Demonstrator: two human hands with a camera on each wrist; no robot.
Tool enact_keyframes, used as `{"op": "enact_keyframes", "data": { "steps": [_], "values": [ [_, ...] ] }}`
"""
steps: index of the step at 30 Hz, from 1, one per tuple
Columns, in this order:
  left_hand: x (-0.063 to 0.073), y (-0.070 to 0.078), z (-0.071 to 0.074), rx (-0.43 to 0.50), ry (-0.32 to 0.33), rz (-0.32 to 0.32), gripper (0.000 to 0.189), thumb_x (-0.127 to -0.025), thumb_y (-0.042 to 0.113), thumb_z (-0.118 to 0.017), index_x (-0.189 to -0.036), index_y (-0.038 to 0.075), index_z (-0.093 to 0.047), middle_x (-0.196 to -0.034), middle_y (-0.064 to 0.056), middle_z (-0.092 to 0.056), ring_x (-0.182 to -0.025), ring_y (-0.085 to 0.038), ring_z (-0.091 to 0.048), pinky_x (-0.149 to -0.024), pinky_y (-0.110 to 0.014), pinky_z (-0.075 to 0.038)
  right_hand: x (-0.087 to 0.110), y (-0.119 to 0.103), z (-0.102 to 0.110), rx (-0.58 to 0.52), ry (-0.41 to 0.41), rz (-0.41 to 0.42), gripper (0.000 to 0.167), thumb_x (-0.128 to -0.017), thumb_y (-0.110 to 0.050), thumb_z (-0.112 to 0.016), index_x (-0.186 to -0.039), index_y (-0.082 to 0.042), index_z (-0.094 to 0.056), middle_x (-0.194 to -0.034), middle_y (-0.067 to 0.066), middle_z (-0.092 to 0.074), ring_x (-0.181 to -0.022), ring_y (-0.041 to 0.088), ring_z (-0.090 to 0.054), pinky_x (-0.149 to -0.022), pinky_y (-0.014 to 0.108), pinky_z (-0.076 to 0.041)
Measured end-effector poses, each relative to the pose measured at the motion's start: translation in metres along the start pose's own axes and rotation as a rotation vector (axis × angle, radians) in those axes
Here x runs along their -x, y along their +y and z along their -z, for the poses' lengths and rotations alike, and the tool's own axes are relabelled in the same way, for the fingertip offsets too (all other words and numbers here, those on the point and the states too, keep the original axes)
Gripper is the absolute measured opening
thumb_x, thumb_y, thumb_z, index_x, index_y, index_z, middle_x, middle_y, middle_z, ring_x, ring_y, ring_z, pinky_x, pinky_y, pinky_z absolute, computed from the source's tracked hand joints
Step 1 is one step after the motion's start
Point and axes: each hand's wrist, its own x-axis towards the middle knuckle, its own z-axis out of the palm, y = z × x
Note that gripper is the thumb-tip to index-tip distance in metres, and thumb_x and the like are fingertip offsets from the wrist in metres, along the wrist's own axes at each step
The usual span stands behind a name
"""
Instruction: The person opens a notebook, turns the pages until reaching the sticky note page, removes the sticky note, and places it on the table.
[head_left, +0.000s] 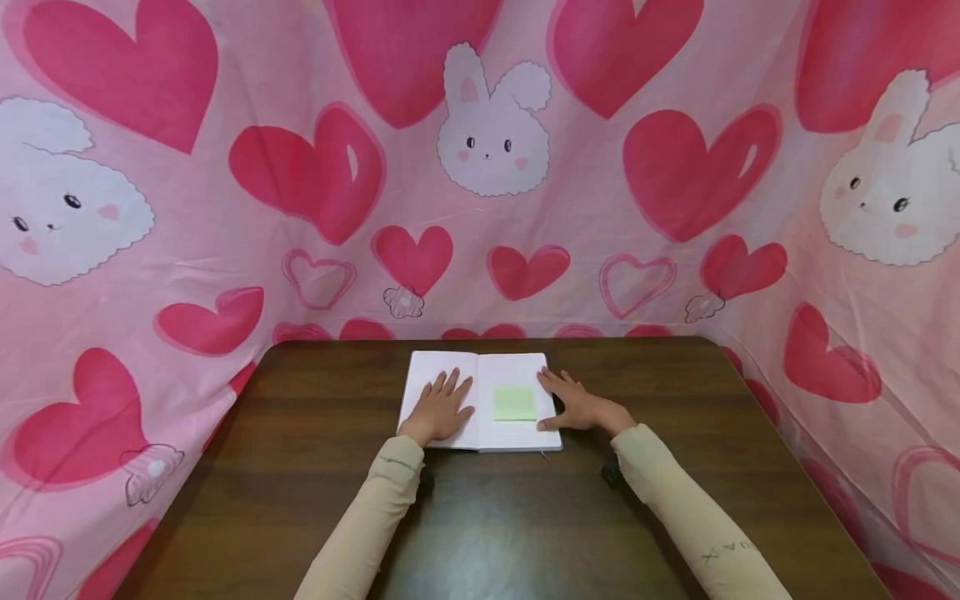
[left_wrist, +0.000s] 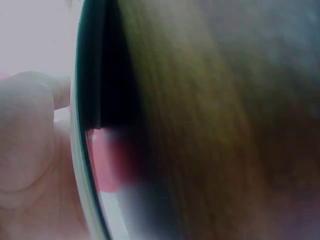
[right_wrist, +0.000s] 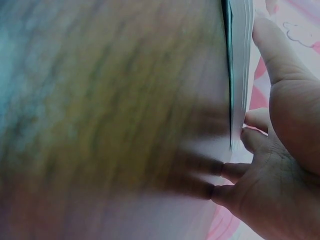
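Observation:
An open notebook (head_left: 516, 365) with white pages lies on the table, and a light green sticky note pad (head_left: 514, 403) rests on its right page. With fingers spread, my left hand (head_left: 441, 408) lies flat on the left page. My right hand (head_left: 583, 406) is at the notebook's right edge, its thumb and fingertips touching the page border, fingers apart. In the left wrist view, the dark cover edge (left_wrist: 84, 125) stands close beside the left hand (left_wrist: 30, 145). The right wrist view shows the page edges (right_wrist: 241, 65) near the right hand (right_wrist: 285, 145).
The dark brown wooden table (head_left: 495, 517) extends around the notebook. A thin ribbon end (head_left: 547, 456) sticks out below the notebook. A pink cloth (head_left: 585, 208) with hearts and rabbits hangs behind the table and along both sides.

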Motion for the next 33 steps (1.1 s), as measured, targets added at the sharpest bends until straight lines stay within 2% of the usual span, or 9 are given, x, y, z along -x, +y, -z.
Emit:
{"op": "enact_keyframes", "data": {
  "steps": [8,13,21,28,33],
  "values": [
    [0.000,-0.008,-0.004,0.092,-0.065,0.037,0.070,-0.108,0.042,-0.040,-0.164,0.010,-0.013,-0.171,-0.017,-0.002,-0.156,-0.043,0.003,-0.124,-0.059,-0.003,-0.001,0.000,-0.001,0.004,0.002,-0.002,0.109,-0.087,-0.046,-0.078,-0.164,-0.008,-0.010,-0.171,0.017,-0.002,-0.154,0.050,0.006,-0.117,0.072,0.000],
    [-0.002,-0.012,-0.006,0.121,-0.090,0.056,0.071,-0.107,0.046,-0.039,-0.164,0.011,-0.015,-0.171,-0.018,-0.001,-0.156,-0.045,0.002,-0.124,-0.061,-0.005,-0.001,0.000,-0.001,0.003,0.000,0.001,0.109,-0.087,-0.046,-0.077,-0.164,-0.008,-0.009,-0.171,0.017,-0.002,-0.154,0.050,0.007,-0.117,0.072,0.000],
    [-0.015,-0.022,-0.020,0.126,-0.138,0.095,0.073,-0.106,0.051,-0.037,-0.165,0.017,-0.009,-0.171,-0.013,0.005,-0.156,-0.041,0.008,-0.124,-0.058,0.001,0.001,-0.005,0.001,0.001,-0.013,-0.001,0.108,-0.088,-0.044,-0.077,-0.164,-0.007,-0.008,-0.171,0.018,-0.001,-0.153,0.051,0.007,-0.118,0.071,0.001],
    [-0.018,-0.024,-0.022,0.142,-0.149,0.116,0.075,-0.105,0.053,-0.039,-0.165,0.021,-0.008,-0.172,-0.011,0.007,-0.156,-0.040,0.009,-0.124,-0.058,0.002,-0.002,-0.013,0.003,0.151,-0.006,0.024,0.105,-0.089,-0.048,-0.075,-0.162,-0.001,-0.016,-0.169,0.020,-0.011,-0.155,0.047,-0.007,-0.121,0.067,-0.006],
    [-0.016,-0.023,-0.021,0.136,-0.156,0.113,0.075,-0.105,0.054,-0.039,-0.165,0.021,-0.008,-0.172,-0.011,0.007,-0.156,-0.039,0.009,-0.124,-0.058,0.002,-0.005,-0.026,-0.001,0.254,0.046,0.156,0.090,-0.092,-0.043,-0.073,-0.157,0.002,-0.031,-0.164,0.020,-0.029,-0.154,0.037,-0.024,-0.123,0.057,-0.020]
  ]
}}
